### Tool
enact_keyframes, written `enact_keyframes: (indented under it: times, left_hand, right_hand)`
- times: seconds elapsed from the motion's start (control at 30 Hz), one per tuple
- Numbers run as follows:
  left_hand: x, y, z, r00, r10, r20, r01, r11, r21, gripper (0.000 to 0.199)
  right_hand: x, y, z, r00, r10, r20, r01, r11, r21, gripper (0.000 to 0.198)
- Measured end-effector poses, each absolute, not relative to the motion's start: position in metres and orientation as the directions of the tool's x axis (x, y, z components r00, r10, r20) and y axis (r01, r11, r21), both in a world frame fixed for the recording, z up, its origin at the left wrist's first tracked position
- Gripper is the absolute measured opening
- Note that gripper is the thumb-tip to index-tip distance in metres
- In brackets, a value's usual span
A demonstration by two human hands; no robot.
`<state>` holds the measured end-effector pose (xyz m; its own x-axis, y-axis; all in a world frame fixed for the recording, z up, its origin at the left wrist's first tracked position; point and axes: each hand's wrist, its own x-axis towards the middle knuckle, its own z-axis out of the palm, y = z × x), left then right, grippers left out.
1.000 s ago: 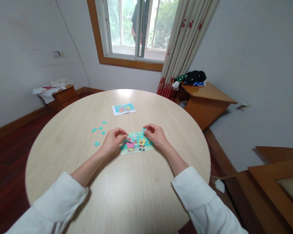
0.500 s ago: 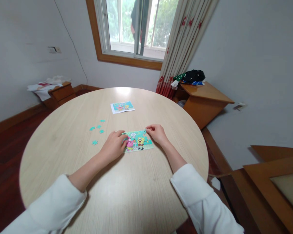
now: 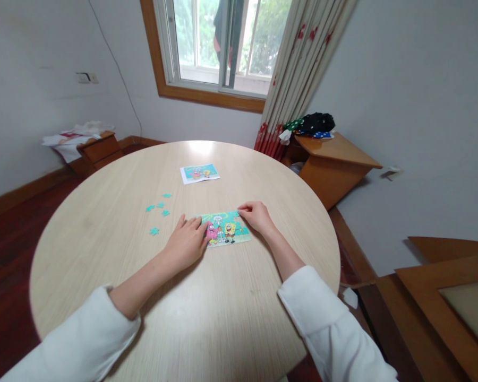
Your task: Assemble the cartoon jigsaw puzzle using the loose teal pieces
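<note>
A cartoon jigsaw puzzle (image 3: pixel 223 233) lies on the table in front of me, with pink and yellow figures on a teal ground. A small table-coloured gap shows near its upper right. My left hand (image 3: pixel 186 240) rests flat over the puzzle's left edge, fingers spread, covering that side. At the upper right corner, my right hand (image 3: pixel 255 216) pinches a puzzle piece between thumb and forefinger; the fingertips mostly hide it. Several loose teal puzzle pieces (image 3: pixel 161 205) lie to the left of the puzzle, one (image 3: pixel 154 231) nearer to me.
A printed picture card (image 3: pixel 200 173) of the same scene lies farther back on the round wooden table (image 3: pixel 207 313). Behind the table are a window and a curtain (image 3: pixel 298 69). Low wooden cabinets (image 3: pixel 338 154) with cloths on them stand at both sides.
My left hand has flattened and its fingers have spread to the left, showing more of the puzzle's left part. My right hand stays pinched at the upper right corner.
</note>
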<state>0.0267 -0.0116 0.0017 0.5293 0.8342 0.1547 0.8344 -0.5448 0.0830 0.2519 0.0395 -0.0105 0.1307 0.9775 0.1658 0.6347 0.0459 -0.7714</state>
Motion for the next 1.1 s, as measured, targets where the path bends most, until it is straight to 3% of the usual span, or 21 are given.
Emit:
enact_keyframes:
  times: [0.33,0.73,0.97,1.1]
  left_hand:
    - [0.028,-0.011,-0.002,0.528,0.835,0.158,0.825,-0.548,0.139,0.040]
    - [0.030,-0.013,0.003,0.544,0.831,0.115,0.829,-0.554,0.082,0.042]
    - [0.028,-0.012,0.005,0.547,0.829,0.118,0.829,-0.556,0.063,0.040]
    - [0.026,-0.012,0.008,0.546,0.831,0.108,0.826,-0.555,0.096,0.040]
  right_hand:
    - [0.250,0.040,-0.009,0.154,0.977,0.148,0.646,0.014,-0.763,0.007]
    - [0.249,0.037,0.004,0.174,0.979,0.103,0.719,-0.055,-0.693,0.018]
    - [0.248,0.036,0.002,0.185,0.975,0.121,0.694,-0.042,-0.718,0.021]
    - [0.248,0.036,-0.002,0.188,0.971,0.147,0.670,-0.017,-0.742,0.012]
